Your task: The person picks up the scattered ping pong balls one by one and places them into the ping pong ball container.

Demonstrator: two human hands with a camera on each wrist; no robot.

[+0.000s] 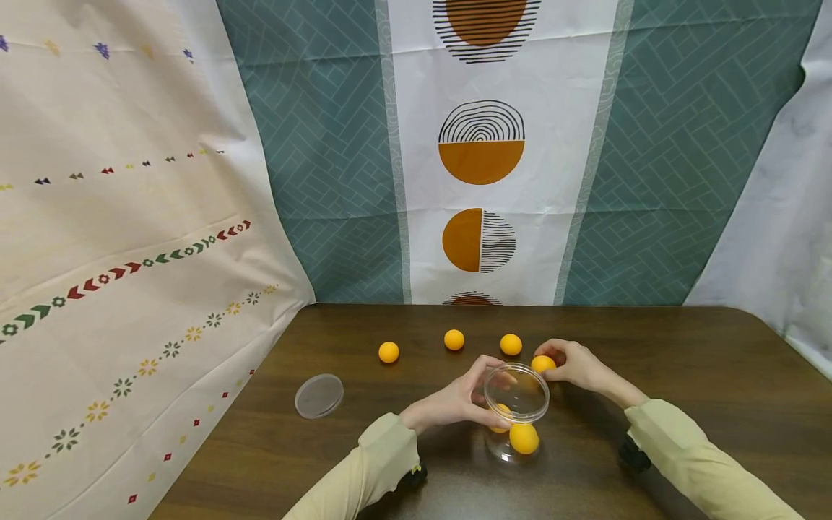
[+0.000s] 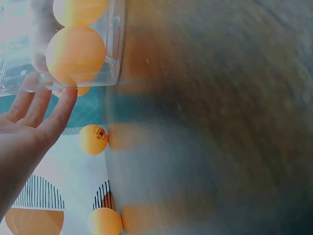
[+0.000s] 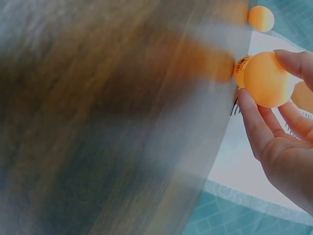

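Note:
My left hand (image 1: 458, 401) holds a clear plastic jar (image 1: 520, 418) by its side, thumb at the front and fingers round the back. Inside the open-topped jar lie orange ping-pong balls: one (image 1: 523, 438) shows low at the front, another (image 1: 500, 417) behind the thumb. Just right of the rim, my right hand (image 1: 580, 367) pinches an orange ping-pong ball (image 1: 542, 363) between thumb and fingers. In the right wrist view that held ball (image 3: 268, 81) partly covers another ball behind it. The left wrist view shows the jar wall (image 2: 117, 49) close above the fingers.
Three more balls stand along the back of the dark wooden table (image 1: 682, 375): left (image 1: 388, 352), middle (image 1: 453, 339) and right (image 1: 510, 344), the last near my right hand. A round clear lid (image 1: 319, 396) lies on the left. Patterned cloths hang behind and beside the table.

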